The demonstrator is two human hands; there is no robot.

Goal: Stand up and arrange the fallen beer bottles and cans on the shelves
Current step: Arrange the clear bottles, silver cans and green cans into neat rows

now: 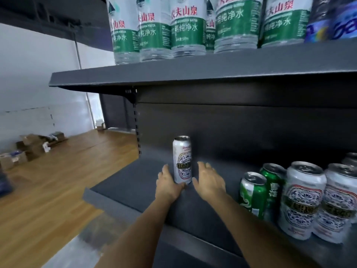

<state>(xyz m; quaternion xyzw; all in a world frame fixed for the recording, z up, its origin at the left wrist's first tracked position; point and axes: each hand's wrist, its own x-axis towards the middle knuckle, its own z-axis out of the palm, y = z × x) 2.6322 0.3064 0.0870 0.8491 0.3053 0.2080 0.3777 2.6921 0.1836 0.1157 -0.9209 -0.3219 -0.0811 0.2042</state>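
Squarely between hands (190,182): white can (182,159) (upright).

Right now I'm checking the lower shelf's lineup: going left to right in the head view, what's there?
left hand → upright white can → right hand → green-and-white can → green can → two white cans

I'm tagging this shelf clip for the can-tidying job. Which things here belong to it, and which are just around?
Job:
- tall white can, upright between the left hand and right hand
- green cans
- white cans
- lower shelf

Just around:
- water bottles on the upper shelf
- cardboard boxes on the wood floor
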